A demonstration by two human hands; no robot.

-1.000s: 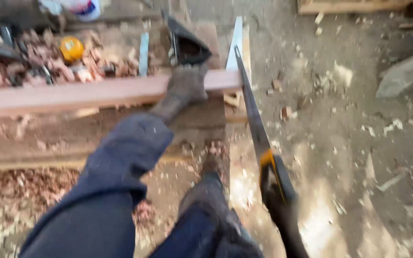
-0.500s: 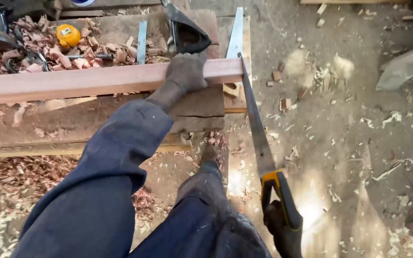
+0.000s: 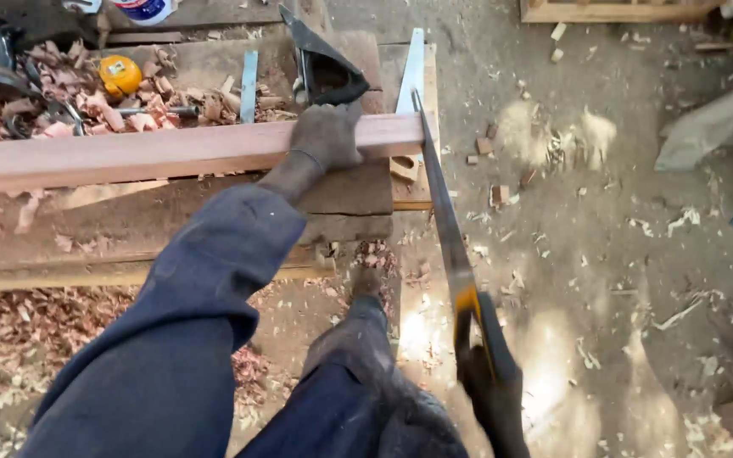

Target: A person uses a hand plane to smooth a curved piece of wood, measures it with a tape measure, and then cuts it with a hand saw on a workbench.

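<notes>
Your left hand (image 3: 326, 136) presses flat over the reddish timber (image 3: 154, 153), fingers curled over its far edge to pin it on the bench (image 3: 358, 199); the yellow tape measure (image 3: 119, 75) lies well beyond them to the left. Just right of those fingers the saw (image 3: 443, 220) meets the timber's end, your right hand (image 3: 489, 390) wrapped tight round its handle

A single head-worn camera looks steeply down and forward from the person's standing height, so their own blue sleeve (image 3: 188, 339) and trouser leg (image 3: 358, 390) fill the lower frame close up. The workbench (image 3: 171, 229) crosses the upper left at arm's reach; the dirt floor (image 3: 621, 254) lies farther off, on the right. No second view exists.
</notes>
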